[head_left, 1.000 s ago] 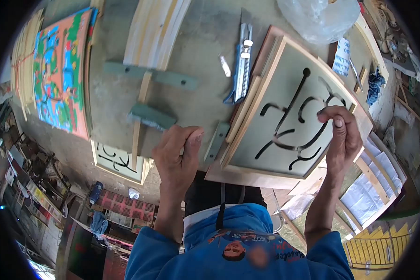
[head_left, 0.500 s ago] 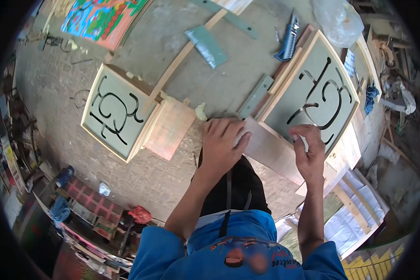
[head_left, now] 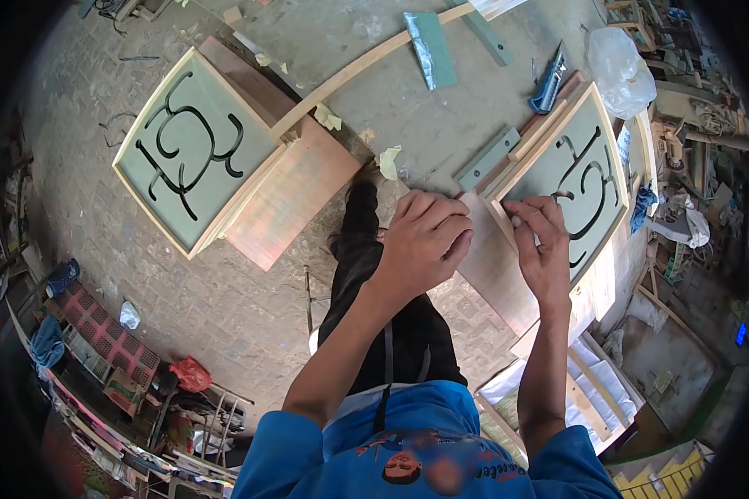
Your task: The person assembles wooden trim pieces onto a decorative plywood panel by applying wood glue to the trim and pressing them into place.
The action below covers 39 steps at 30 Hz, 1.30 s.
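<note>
Left framed panel (head_left: 198, 150): It lay flat beside the bare floor, its pale grey-green face turned up inside a light wood rim, with black curling strokes across it.
Pinkish board (head_left: 295, 195): This jutted out under that panel's right side, seemingly as part of a stack bearing it up.
Wooden strip (head_left: 366, 73): Long and slightly bowed, it ran from the panel's edge over the grey surface (head_left: 324, 41), apparently just laid aside.
Left hand (head_left: 433, 237): It hung in front of the body, back up, fingers curled loosely together. Whether anything sat inside the curl, I could not tell; the bend looked like a resting one.
Green block (head_left: 429, 51): A flat piece with a shiny strip along one side, it lay beyond the left hand, well apart from it.
Green bar (head_left: 487, 158): It lay beside the right panel's wooden edging, perhaps to keep that side in line.
Right hand (head_left: 543, 245): Thumb and forefinger were drawn together at the panel's near left corner; I could not tell if they pinched something thin.
Utility knife (head_left: 549, 83): It lay beyond the bar, blade pointing away, probably put within reach.
Right framed panel (head_left: 589, 179): It rested on boards under and beyond the right hand, pale-rimmed, grey-green, its strokes black and partly glossy, some hidden by fingers.
</note>
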Available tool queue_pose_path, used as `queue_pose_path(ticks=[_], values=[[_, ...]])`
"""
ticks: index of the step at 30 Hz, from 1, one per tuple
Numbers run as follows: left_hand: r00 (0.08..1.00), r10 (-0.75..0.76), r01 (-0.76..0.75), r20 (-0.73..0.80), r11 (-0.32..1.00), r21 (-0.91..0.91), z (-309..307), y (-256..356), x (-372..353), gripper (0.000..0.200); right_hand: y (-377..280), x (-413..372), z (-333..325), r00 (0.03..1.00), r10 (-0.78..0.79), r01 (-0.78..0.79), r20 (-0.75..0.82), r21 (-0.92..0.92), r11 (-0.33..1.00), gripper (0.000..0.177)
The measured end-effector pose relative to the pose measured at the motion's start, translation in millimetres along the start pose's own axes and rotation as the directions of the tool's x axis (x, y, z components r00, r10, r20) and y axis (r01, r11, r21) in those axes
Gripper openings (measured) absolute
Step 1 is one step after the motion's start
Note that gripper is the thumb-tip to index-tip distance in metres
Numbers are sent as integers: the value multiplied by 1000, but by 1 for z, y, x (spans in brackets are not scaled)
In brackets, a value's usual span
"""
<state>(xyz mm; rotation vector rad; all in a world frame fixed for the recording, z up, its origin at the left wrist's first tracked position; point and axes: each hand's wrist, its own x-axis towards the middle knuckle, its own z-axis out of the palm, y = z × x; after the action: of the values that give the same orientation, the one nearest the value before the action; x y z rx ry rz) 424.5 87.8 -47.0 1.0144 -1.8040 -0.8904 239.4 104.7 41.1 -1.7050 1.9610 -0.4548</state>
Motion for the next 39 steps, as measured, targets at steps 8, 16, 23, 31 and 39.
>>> queue_pose_path(ticks=[8,16,23,31,39], values=[[995,-8,9,-97,1000,8,-21,6,-28,25,3,-2,1,1000,-2,3,-25,21,1000,21],[981,-189,191,39,981,-24,-31,0,-80,23,2,-24,1,956,155,-125,-251,132,983,11],[983,-178,181,32,980,-83,-37,-2,-76,17,0,-95,20,870,341,-117,-355,524,844,15],[996,-85,88,33,992,-96,-45,11,-9,29,-28,-193,75,923,334,-384,188,474,792,13],[973,-203,189,-109,974,-127,-8,7,36,26,0,-193,92,871,340,-482,356,478,735,29]])
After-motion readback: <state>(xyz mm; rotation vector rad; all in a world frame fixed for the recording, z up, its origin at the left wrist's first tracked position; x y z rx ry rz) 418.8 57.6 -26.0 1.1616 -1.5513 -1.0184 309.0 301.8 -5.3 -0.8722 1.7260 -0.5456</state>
